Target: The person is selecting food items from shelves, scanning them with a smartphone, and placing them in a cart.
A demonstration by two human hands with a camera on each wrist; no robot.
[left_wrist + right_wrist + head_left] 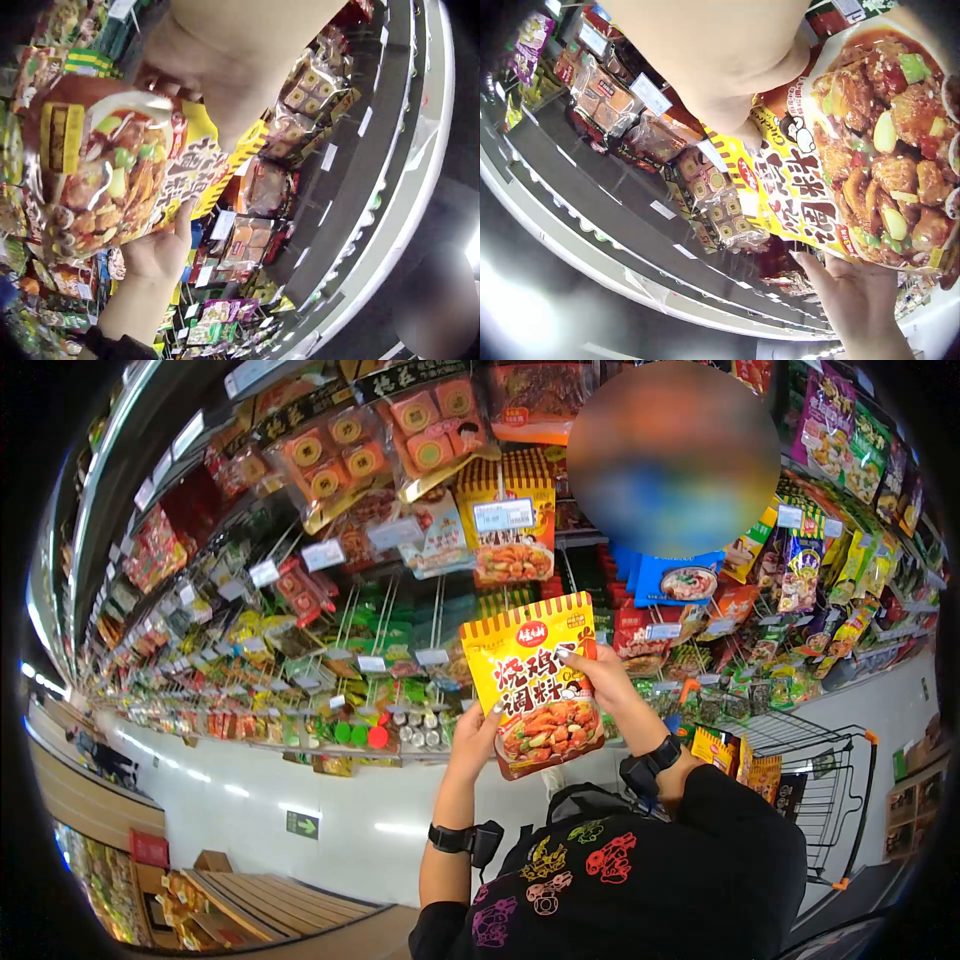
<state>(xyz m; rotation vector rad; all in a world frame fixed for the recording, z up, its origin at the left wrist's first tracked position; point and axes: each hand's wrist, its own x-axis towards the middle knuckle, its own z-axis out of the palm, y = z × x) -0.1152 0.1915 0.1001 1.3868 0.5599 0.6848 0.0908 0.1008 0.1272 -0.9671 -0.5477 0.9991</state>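
A yellow-and-brown seasoning packet [530, 685] faces up in front of the person's chest, with a striped top edge, large Chinese lettering and a photo of a chicken dish. The left hand [474, 738] grips its left edge, thumb on the front. On the opposite edge, the right hand [612, 682] pinches the packet near its upper corner, thumb across the lettering. In the left wrist view the right hand [159, 251] appears beyond the packet [112, 169]. Most fingers are hidden behind it.
Shelves of hanging food packets fill the space ahead, including a similar yellow packet [515, 545] behind a price tag [503, 514]. A wire shopping cart [835, 780] stands at the right, with several packets [715, 748] in it. Wooden display stands [290, 905] are at lower left.
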